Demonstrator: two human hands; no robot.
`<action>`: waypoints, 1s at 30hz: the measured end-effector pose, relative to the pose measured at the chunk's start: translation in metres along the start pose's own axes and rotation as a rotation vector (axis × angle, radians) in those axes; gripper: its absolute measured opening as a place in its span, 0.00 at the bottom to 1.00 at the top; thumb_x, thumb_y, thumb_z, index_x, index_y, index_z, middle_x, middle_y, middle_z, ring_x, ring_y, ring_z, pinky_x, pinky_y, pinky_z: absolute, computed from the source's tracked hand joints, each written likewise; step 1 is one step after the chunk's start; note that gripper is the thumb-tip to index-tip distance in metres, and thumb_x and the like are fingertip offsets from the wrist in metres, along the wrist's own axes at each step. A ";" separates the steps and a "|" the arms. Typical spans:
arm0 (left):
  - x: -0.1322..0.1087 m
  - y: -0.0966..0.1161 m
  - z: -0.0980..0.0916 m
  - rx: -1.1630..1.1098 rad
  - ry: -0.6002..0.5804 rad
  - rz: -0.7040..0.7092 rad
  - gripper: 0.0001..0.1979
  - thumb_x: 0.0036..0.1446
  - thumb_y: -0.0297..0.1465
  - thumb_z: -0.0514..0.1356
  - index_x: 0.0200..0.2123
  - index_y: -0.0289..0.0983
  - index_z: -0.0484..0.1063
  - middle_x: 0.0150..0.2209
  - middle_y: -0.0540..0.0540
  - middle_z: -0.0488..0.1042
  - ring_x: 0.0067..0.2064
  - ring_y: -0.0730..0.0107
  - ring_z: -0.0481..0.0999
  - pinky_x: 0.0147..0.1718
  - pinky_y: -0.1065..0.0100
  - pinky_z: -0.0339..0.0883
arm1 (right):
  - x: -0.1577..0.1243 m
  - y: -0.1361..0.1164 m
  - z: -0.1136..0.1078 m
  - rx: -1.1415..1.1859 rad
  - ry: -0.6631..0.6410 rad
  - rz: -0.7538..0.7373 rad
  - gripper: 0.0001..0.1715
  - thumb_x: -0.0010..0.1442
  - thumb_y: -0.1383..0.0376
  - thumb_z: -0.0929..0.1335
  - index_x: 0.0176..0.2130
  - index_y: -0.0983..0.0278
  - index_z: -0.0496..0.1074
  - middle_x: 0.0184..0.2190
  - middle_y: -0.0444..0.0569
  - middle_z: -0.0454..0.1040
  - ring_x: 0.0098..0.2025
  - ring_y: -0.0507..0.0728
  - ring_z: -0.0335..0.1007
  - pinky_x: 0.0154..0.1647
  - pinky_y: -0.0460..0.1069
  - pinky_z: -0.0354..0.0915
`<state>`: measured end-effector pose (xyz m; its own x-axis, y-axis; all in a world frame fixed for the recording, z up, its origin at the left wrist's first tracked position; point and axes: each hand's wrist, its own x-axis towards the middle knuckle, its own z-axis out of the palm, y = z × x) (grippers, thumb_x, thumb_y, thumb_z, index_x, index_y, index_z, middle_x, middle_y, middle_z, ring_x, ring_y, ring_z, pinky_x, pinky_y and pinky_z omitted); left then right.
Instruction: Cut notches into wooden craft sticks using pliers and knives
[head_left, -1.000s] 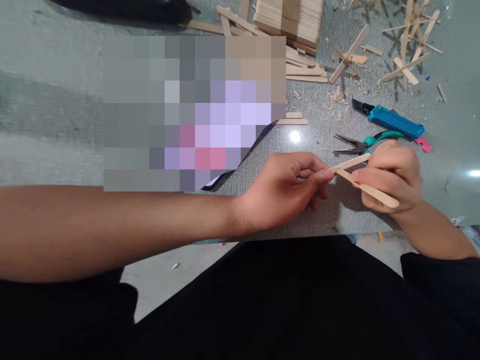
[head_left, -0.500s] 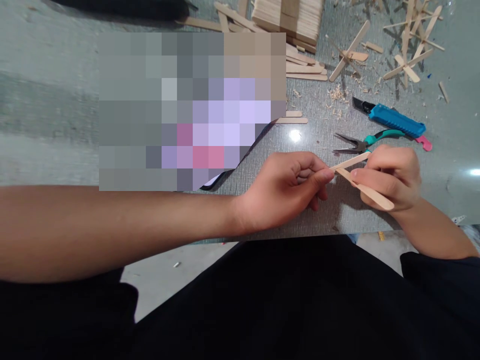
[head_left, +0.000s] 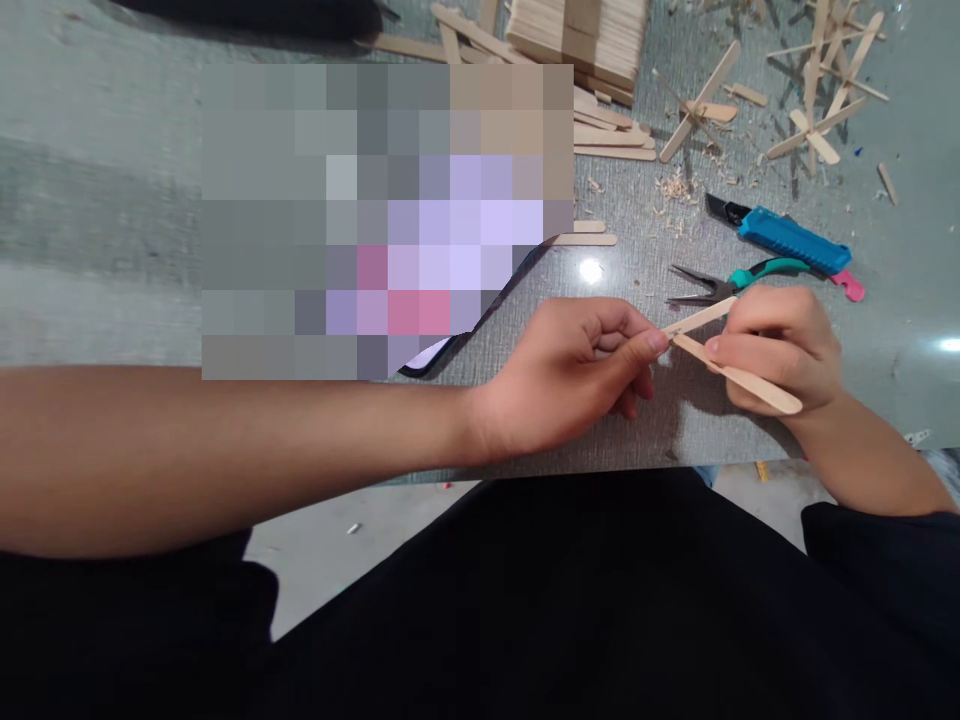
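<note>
Two flat wooden craft sticks meet in a V just above the table's near edge. My left hand point(head_left: 574, 375) pinches the point where their ends meet, thumb and forefinger closed. My right hand point(head_left: 776, 350) grips the lower stick point(head_left: 739, 376), which slants down to the right. The upper stick point(head_left: 701, 317) runs up-right between both hands and behind my right fingers.
Teal-handled pliers point(head_left: 731, 282) and a blue utility knife point(head_left: 787, 242) lie just beyond my right hand. A stack of wooden sticks point(head_left: 577, 35), loose sticks, glued stick crosses point(head_left: 814, 120) and shavings cover the far right of the grey table point(head_left: 112, 230). A blurred patch covers the table's middle.
Both hands and the sticks have shifted only slightly; the lower stick's free end has tipped a little further right. Grip is unchanged.
</note>
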<state>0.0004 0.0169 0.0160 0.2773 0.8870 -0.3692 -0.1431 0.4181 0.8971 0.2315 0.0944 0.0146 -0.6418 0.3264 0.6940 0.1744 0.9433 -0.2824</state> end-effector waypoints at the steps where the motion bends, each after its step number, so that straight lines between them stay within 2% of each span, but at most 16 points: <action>1: 0.000 0.000 0.000 -0.001 0.000 0.004 0.16 0.71 0.39 0.73 0.32 0.39 0.79 0.24 0.51 0.81 0.21 0.75 0.78 0.20 0.78 0.73 | 0.000 0.000 0.000 -0.018 0.010 0.000 0.10 0.78 0.67 0.69 0.46 0.52 0.78 0.35 0.42 0.77 0.29 0.51 0.73 0.26 0.49 0.69; 9: -0.001 0.003 0.002 -0.025 0.016 -0.045 0.12 0.73 0.31 0.70 0.33 0.38 0.80 0.23 0.52 0.80 0.20 0.76 0.77 0.20 0.78 0.75 | -0.003 -0.002 -0.002 -0.055 0.020 0.048 0.12 0.78 0.65 0.68 0.46 0.47 0.80 0.33 0.43 0.78 0.28 0.54 0.73 0.26 0.52 0.70; 14: 0.000 0.004 0.002 0.003 0.020 -0.067 0.13 0.74 0.28 0.68 0.32 0.38 0.80 0.22 0.52 0.79 0.20 0.77 0.77 0.20 0.79 0.73 | -0.004 -0.002 -0.002 -0.018 0.003 0.032 0.12 0.75 0.70 0.70 0.46 0.52 0.81 0.36 0.44 0.78 0.30 0.53 0.73 0.28 0.52 0.70; 20: 0.002 0.009 0.003 0.052 0.010 -0.071 0.15 0.75 0.25 0.66 0.31 0.37 0.77 0.21 0.53 0.78 0.19 0.78 0.76 0.19 0.80 0.70 | -0.003 0.001 0.000 -0.047 0.050 -0.043 0.08 0.79 0.67 0.69 0.47 0.56 0.80 0.40 0.42 0.77 0.33 0.50 0.70 0.30 0.50 0.67; 22: 0.001 0.010 0.003 0.077 0.007 -0.087 0.16 0.75 0.24 0.65 0.30 0.37 0.77 0.21 0.54 0.78 0.19 0.79 0.76 0.19 0.81 0.68 | -0.002 0.002 0.003 -0.071 0.026 -0.027 0.06 0.78 0.68 0.71 0.47 0.56 0.79 0.40 0.41 0.78 0.34 0.50 0.71 0.33 0.50 0.68; 26: -0.001 0.011 0.003 0.104 0.015 -0.103 0.17 0.75 0.24 0.64 0.29 0.38 0.76 0.20 0.54 0.78 0.18 0.79 0.75 0.19 0.81 0.68 | -0.002 0.001 0.005 -0.036 -0.030 -0.018 0.09 0.74 0.69 0.76 0.50 0.55 0.80 0.39 0.42 0.79 0.37 0.52 0.74 0.36 0.52 0.69; 28: -0.001 0.011 0.003 0.101 0.014 -0.106 0.16 0.75 0.25 0.65 0.30 0.38 0.77 0.21 0.54 0.78 0.19 0.78 0.76 0.19 0.80 0.69 | -0.004 0.000 0.001 -0.031 0.002 -0.033 0.06 0.76 0.68 0.75 0.50 0.55 0.80 0.39 0.43 0.79 0.39 0.53 0.77 0.36 0.51 0.71; 30: -0.001 0.010 0.003 0.088 0.003 -0.094 0.15 0.75 0.27 0.65 0.31 0.38 0.77 0.21 0.54 0.79 0.19 0.77 0.76 0.19 0.79 0.69 | -0.009 -0.002 -0.006 -0.057 -0.035 0.016 0.03 0.78 0.63 0.73 0.51 0.55 0.80 0.41 0.45 0.79 0.41 0.54 0.78 0.38 0.52 0.73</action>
<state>0.0016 0.0197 0.0258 0.2830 0.8452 -0.4535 -0.0323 0.4809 0.8762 0.2412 0.0895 0.0127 -0.6642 0.3398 0.6659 0.2260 0.9403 -0.2544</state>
